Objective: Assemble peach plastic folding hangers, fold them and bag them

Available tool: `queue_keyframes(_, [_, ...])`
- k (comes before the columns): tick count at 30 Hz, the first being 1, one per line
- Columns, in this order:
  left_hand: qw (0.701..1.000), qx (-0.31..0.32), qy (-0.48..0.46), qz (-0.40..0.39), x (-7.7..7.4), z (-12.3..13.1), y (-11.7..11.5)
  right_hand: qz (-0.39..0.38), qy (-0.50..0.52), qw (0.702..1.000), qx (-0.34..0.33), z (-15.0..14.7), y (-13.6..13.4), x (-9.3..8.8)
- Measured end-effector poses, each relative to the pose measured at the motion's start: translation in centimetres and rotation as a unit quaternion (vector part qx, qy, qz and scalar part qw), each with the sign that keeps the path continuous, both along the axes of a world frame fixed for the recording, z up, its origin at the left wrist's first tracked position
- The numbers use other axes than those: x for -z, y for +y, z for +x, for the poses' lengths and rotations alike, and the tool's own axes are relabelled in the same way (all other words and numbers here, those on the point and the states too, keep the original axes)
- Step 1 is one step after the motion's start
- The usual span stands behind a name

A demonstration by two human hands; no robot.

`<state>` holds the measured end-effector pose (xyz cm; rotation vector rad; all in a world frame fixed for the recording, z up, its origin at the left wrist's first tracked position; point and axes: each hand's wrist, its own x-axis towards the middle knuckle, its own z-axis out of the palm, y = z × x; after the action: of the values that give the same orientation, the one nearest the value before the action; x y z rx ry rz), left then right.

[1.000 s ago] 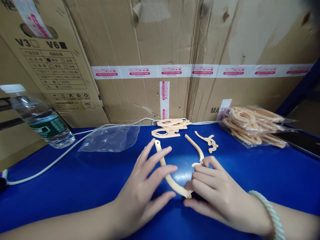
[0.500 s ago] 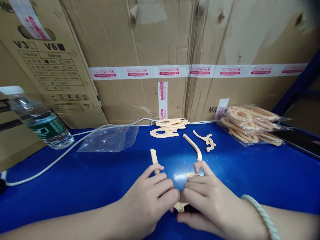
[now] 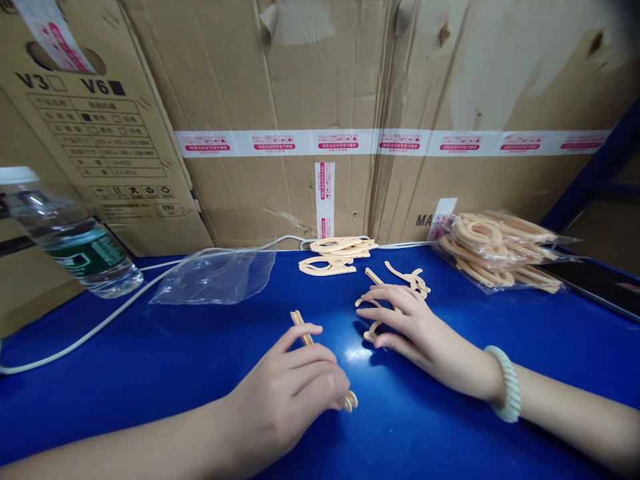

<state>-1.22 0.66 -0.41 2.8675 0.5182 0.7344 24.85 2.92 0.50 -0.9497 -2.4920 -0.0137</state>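
My left hand [image 3: 300,390] is closed around a long beige plastic hanger arm [image 3: 301,327]. One end of it sticks up past the index finger, and its rounded double tip shows below the knuckles. My right hand [image 3: 407,330] is spread low over the table, fingers apart, at a small curved beige hanger hook [image 3: 371,333]. Whether the fingertips touch this hook is hard to see. Behind those fingers a second hanger arm [image 3: 373,275] is partly hidden. Just beyond lie several small hook pieces [image 3: 413,280].
Folded beige hangers [image 3: 327,267] lie at the back of the blue table [image 3: 200,360]. Bagged hangers [image 3: 495,250] and a dark phone [image 3: 595,287] are at right. A clear plastic bag [image 3: 215,277], a white cable [image 3: 100,340] and a water bottle [image 3: 80,243] occupy the left. Cardboard boxes [image 3: 280,87] stand behind.
My hands have come apart. The right one moved forward to the small hook piece, its fingers spreading. The left stayed near its place, still holding the hanger arm, which has turned slightly.
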Motion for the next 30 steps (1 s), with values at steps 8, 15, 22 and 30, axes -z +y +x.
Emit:
queue_keyframes(8, [0.993, -0.098, 0.032, 0.063, 0.1, -0.5, 1.3, 0.000, -0.072, 0.997, 0.003, -0.8, -1.4, -0.9])
queue_keyframes(15, [0.987, -0.148, 0.019, 0.059, 0.4, -0.6, 1.6, 0.036, -0.088, 0.995, 0.019, -0.1, -0.4, -0.7])
queue_keyframes(22, [0.980, -0.189, 0.039, 0.051, 0.2, -1.4, 2.5, 0.013, -0.139, 0.987, 0.083, 4.3, 2.2, -2.5])
queue_keyframes(30, [0.966, -0.247, 0.071, 0.039, 0.4, -1.7, 2.9, -0.110, -0.133, 0.980, 0.100, 7.0, 4.4, -2.4])
